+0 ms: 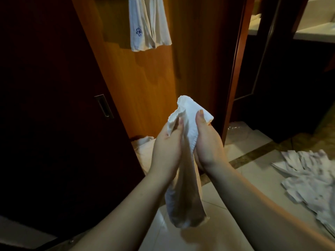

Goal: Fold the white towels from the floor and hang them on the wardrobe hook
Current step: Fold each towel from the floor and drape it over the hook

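Two hands: both meet at the centre of the frame around one white towel, thumbs pointing up.
Dark door [54, 105]: fills the left of the frame, with a recessed metal pull [104, 105] set in it at mid height.
Wardrobe panel [145, 78]: orange-brown wood, upper centre, just right of the dark door.
Hanging towels [147, 24]: white, draped down from the top edge at upper centre against the wardrobe panel; a small blue mark shows on the left fold. What they hang from is out of the frame.
Floor cloth [143, 142]: a pale bundle low at the foot of the wardrobe, just left of the left wrist.
Left hand [167, 144]: grasps the left edge of the held towel, thumb pressed on the cloth.
Held towel [188, 120]: bunched between the two hands, its top sticking up above the thumbs, the rest hanging down between the forearms over the tiled floor [244, 171].
Right hand [206, 140]: clasps the right side of the same towel, thumb laid on the fabric.
Towel pile [311, 182]: white towels spread on the floor at the right edge, well apart from the hands.
Counter [315, 31]: pale surface, upper right corner.
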